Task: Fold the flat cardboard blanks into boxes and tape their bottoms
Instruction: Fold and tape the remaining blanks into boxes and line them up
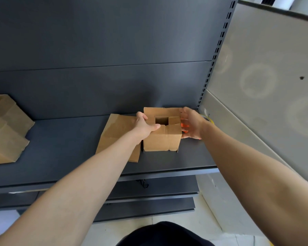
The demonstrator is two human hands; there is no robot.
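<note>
One view, head cam, looking down at a dark shelf (60, 148) with a dark back panel (96, 41) behind it.

- box (162, 137): stands upright on the shelf, right of centre, close to the back panel. Flapped end points up. Top flaps are folded in partway, leaving a square gap in the middle that shows the inside. Near wall faces the person squarely. Footprint looks near square, so no clear long axis. Lower flap corners touch the shelf.
- left hand (145, 126): grips the box's top left edge, thumb laid across the near top flap just beside the gap, fingers curled at the left flap.
- right hand (192, 125): fingers straight and spread, palm turned to the box's right wall, fingertips at the far right corner. Cannot tell whether the palm touches.
- orange object (184, 126): between right palm and box, mostly hidden, can't identify.
- tape roll (208, 118): yellowish, behind the right wrist, mostly hidden.
- flat blank (117, 135): lies flat just left of the box, partly under the left forearm, long axis running near edge to back panel, far end leaning right.
- cardboard pile (5, 128): far left of the shelf, well apart from the box.
- slotted upright (215, 55): at the shelf's right end, pale panel (265, 68) beyond it.
</note>
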